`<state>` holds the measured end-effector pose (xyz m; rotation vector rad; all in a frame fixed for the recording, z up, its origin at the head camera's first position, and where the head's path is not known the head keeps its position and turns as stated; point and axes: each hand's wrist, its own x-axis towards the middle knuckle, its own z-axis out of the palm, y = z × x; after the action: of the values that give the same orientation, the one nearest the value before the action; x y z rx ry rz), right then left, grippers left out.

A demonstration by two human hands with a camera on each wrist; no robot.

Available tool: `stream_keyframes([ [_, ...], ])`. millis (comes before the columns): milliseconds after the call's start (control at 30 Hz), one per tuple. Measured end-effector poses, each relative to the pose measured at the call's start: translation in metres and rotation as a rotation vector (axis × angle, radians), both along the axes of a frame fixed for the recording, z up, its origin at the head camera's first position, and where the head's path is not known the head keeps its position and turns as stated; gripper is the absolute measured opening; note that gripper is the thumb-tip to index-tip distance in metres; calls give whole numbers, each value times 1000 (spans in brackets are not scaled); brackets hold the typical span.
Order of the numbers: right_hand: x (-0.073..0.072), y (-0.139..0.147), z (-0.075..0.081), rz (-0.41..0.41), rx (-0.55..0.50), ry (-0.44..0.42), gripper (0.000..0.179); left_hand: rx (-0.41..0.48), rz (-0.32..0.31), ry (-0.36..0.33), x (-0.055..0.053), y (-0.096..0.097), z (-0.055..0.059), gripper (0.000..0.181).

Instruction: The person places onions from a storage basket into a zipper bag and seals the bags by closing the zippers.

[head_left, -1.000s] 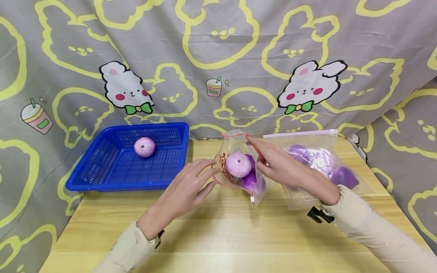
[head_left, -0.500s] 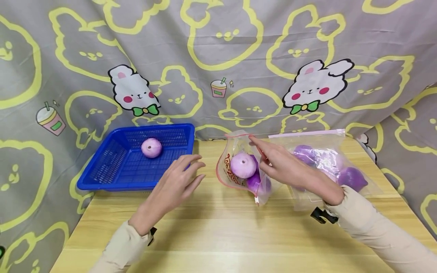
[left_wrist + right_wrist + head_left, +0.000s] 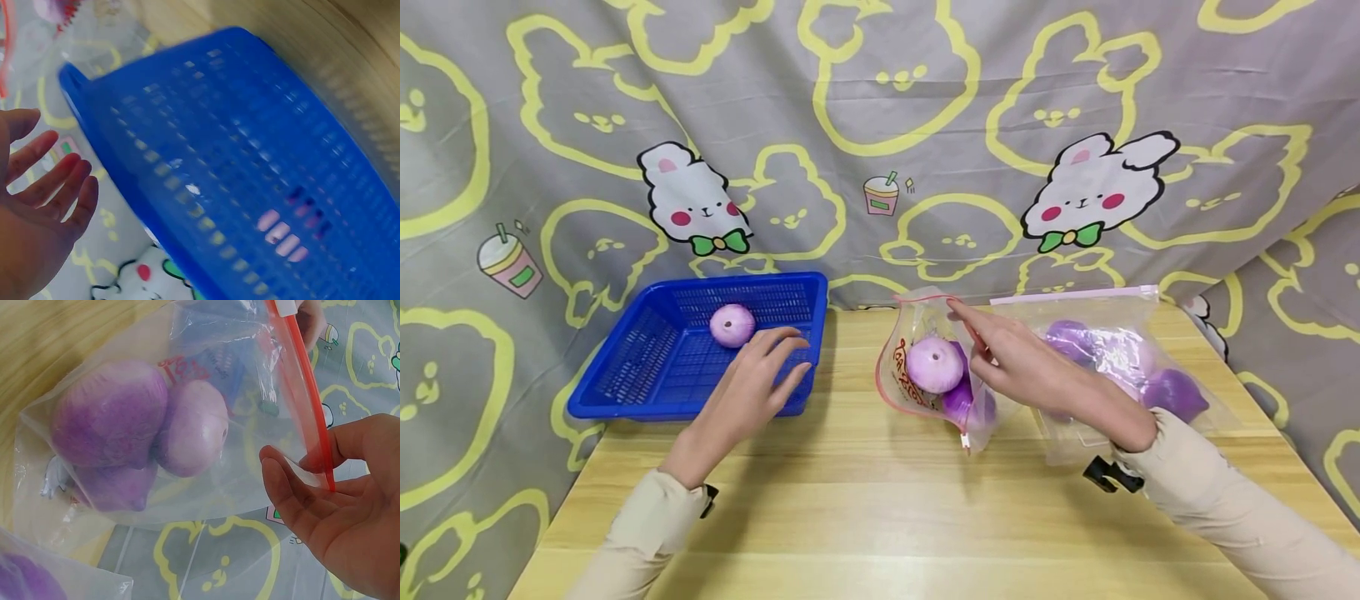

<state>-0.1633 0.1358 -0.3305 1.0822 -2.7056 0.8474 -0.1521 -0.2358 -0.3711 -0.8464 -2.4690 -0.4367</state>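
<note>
My right hand (image 3: 1022,358) pinches the red-edged mouth of a clear zip bag (image 3: 895,392), which stands open on the table. Inside are a pale purple onion (image 3: 936,364) and darker purple ones; in the right wrist view the onions (image 3: 109,412) show through the plastic and the thumb and fingers (image 3: 287,494) hold the red zip. Over the right part of a blue basket (image 3: 658,379) hovers my left hand (image 3: 748,387), fingers spread and holding nothing. One purple onion (image 3: 732,325) lies in the basket, just beyond those fingers; the left wrist view shows it only through the slots.
A second clear zip bag (image 3: 1120,304), holding several purple onions (image 3: 1172,393), lies to the right, partly behind my right forearm. A wooden table (image 3: 880,508) carries everything. Behind it hangs a grey patterned cloth (image 3: 940,108).
My left hand has let go of the bag's left edge and moved left, reaching over the basket. The right hand keeps its hold on the bag. The head view has shifted slightly.
</note>
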Motion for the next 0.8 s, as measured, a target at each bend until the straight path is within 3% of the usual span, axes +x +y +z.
stream_keyframes([
  [467,-1,-2,-1,3,19,0,73,7,130,-53,-37,-51,-17,29],
  [800,0,-1,0,-14,26,11,72,62,264,-185,-60,-84,-26,34],
])
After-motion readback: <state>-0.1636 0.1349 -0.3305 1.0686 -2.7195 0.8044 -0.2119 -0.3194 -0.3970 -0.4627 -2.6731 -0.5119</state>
